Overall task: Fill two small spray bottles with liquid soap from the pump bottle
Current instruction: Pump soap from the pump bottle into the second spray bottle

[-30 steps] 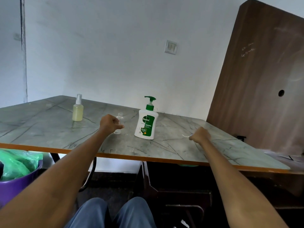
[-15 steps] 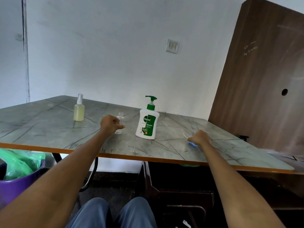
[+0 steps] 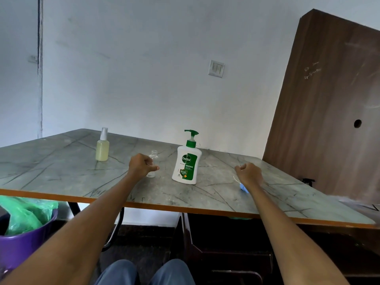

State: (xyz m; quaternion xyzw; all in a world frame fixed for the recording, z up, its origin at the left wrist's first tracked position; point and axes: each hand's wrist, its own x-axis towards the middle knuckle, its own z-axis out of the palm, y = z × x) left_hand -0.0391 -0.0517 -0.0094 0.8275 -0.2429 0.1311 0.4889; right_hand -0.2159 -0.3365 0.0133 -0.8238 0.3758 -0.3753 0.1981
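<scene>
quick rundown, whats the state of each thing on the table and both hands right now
yellow spray bottle: upright, capped, nearly full
clear spray bottle: upright, uncapped, looks empty
pump bottle: upright, untouched, pump head on
spray cap: lying on the table, partly hidden under the right wrist
left hand: grips the clear spray bottle
right hand: fingers curled, hold unclear

Soft even daylight, wide-angle edge distortion, sharp.

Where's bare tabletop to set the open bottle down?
Free: the table between the filled spray bottle and the near edge, and the near strip between both forearms. Crowded: left hand, empty bottle and pump bottle; blue sprayer cap beside the right hand.
</scene>
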